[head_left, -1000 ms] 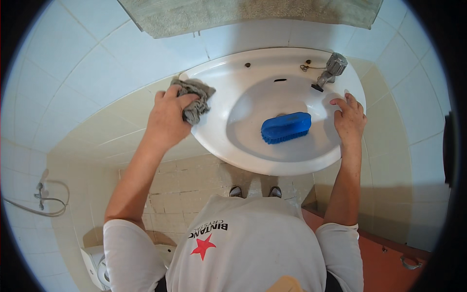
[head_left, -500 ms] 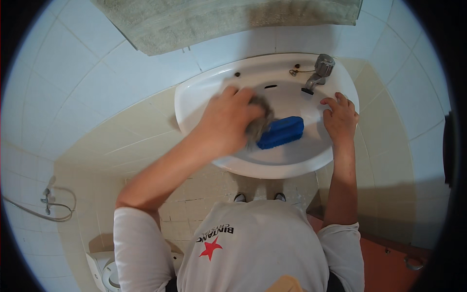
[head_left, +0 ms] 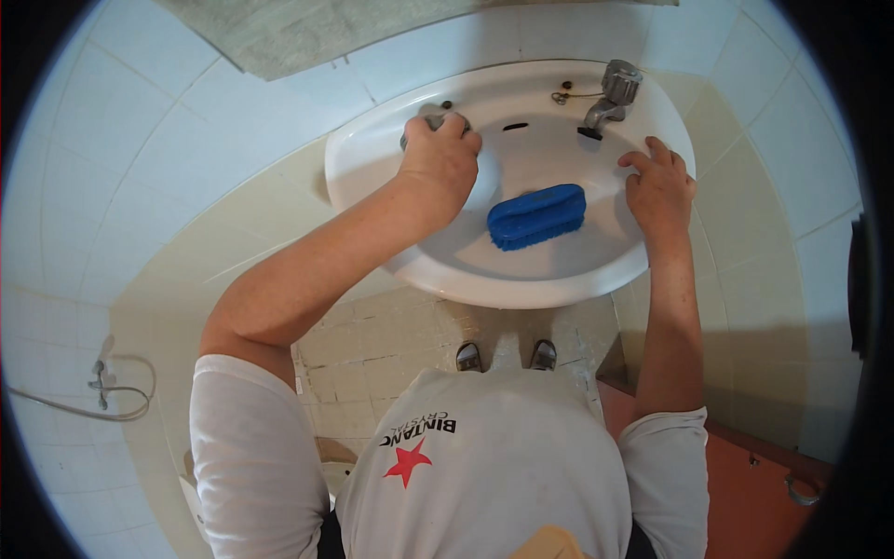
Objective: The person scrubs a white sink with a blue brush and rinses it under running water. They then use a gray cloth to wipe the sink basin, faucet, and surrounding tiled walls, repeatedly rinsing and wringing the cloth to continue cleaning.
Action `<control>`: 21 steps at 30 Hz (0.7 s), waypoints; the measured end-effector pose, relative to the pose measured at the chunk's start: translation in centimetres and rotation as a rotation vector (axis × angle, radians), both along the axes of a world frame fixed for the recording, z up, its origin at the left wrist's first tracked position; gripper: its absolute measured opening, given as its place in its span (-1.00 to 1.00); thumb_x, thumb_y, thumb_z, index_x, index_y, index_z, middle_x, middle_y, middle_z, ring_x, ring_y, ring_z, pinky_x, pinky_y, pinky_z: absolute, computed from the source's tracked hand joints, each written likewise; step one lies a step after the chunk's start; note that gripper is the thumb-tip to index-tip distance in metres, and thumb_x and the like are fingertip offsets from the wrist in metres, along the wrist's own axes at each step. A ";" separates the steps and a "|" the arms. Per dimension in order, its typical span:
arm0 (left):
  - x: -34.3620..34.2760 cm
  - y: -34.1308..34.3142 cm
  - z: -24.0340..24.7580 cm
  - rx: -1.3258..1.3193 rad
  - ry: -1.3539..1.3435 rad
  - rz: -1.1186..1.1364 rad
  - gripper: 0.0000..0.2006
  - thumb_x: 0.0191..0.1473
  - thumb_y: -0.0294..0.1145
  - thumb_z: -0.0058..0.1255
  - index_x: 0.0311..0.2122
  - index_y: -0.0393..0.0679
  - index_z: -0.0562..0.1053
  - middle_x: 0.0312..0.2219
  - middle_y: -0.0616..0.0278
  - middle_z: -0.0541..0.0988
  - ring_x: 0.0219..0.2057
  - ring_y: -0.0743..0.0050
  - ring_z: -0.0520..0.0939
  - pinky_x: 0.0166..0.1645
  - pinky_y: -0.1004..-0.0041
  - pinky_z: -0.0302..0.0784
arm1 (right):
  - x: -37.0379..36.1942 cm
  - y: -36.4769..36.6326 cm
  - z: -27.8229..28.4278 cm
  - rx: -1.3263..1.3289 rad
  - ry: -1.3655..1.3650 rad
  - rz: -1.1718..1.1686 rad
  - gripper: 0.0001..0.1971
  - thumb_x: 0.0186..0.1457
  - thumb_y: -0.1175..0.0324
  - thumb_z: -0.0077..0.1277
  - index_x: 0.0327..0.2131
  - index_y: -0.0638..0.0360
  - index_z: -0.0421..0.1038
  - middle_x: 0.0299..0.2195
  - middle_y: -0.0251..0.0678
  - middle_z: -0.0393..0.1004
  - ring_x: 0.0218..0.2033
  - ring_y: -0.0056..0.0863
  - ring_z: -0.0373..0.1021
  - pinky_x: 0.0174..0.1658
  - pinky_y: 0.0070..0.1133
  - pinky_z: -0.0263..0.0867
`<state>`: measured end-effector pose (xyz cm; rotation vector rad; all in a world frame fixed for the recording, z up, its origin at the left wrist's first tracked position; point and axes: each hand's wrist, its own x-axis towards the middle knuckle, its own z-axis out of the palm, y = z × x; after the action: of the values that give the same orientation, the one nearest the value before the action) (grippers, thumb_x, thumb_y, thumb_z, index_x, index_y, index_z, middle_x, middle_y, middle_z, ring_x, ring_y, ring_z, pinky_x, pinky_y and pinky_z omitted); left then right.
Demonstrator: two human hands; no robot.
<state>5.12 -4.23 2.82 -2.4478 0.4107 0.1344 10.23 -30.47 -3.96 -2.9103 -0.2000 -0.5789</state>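
Observation:
My left hand (head_left: 441, 168) is closed over a grey scouring pad (head_left: 410, 137), pressing it on the back-left ledge of the white washbasin (head_left: 507, 293). Most of the pad is covered by the fingers, so its exact material is hard to make out. At the basin's right rim rests my right hand (head_left: 659, 189), holding nothing, its fingers apart and slightly bent. Between the two hands a blue scrubbing brush (head_left: 536, 212) lies in the bowl, bristles toward me.
A chrome tap (head_left: 611, 98) stands at the back right of the basin, beside a plug chain (head_left: 582, 95). Above the basin hangs a beige towel (head_left: 307, 33). A hand shower (head_left: 101, 384) is at far left, and a reddish door (head_left: 745, 503) at lower right.
My left hand has moved with the scouring pad from beside the brush to the basin's back-left ledge. The right hand stays on the rim. The view has shifted slightly.

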 end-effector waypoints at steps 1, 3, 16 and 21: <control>-1.0 0.2 0.1 -0.028 0.013 0.040 -0.78 -0.12 -0.42 0.10 -0.28 0.03 0.60 -0.16 0.41 0.43 -0.02 0.34 0.35 -0.19 0.24 0.32 | 0.1 0.0 0.1 -0.008 0.007 -0.003 -0.76 -0.04 0.41 -0.02 -0.29 -0.20 0.56 0.11 -0.36 0.30 0.15 -0.31 0.18 0.13 -0.28 0.06; -3.4 0.9 0.4 -0.153 0.041 0.115 -0.76 -0.14 -0.45 0.09 -0.27 0.02 0.60 -0.18 0.37 0.44 -0.05 0.29 0.37 -0.18 0.21 0.35 | 0.1 0.1 0.1 -0.023 0.021 -0.010 -0.76 -0.04 0.41 -0.02 -0.30 -0.20 0.55 0.11 -0.37 0.30 0.15 -0.32 0.18 0.12 -0.28 0.06; -9.7 13.0 1.6 -1.775 -0.233 0.415 -0.51 -0.30 -0.71 -0.02 -0.11 -0.18 0.49 -0.25 0.23 0.51 -0.13 0.43 0.49 -0.07 0.49 0.41 | -0.1 0.5 0.9 -0.025 0.080 -0.059 -0.73 -0.05 0.38 -0.04 -0.25 -0.22 0.53 0.16 -0.34 0.24 0.19 -0.28 0.13 0.15 -0.23 0.03; -2.5 19.5 -4.8 -1.351 -0.609 0.191 -0.57 -0.23 -0.53 0.18 -0.11 -0.08 0.52 -0.08 -0.02 0.39 -0.03 0.12 0.46 0.02 0.39 0.41 | 0.4 0.7 0.3 -0.006 0.051 0.008 -0.72 -0.03 0.35 -0.08 -0.23 -0.25 0.52 0.16 -0.33 0.26 0.19 -0.27 0.13 0.17 -0.20 0.02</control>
<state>2.64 15.31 -1.97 -3.5691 -0.0942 -1.1326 10.65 -29.81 -3.69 -2.9252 -0.2078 -0.5025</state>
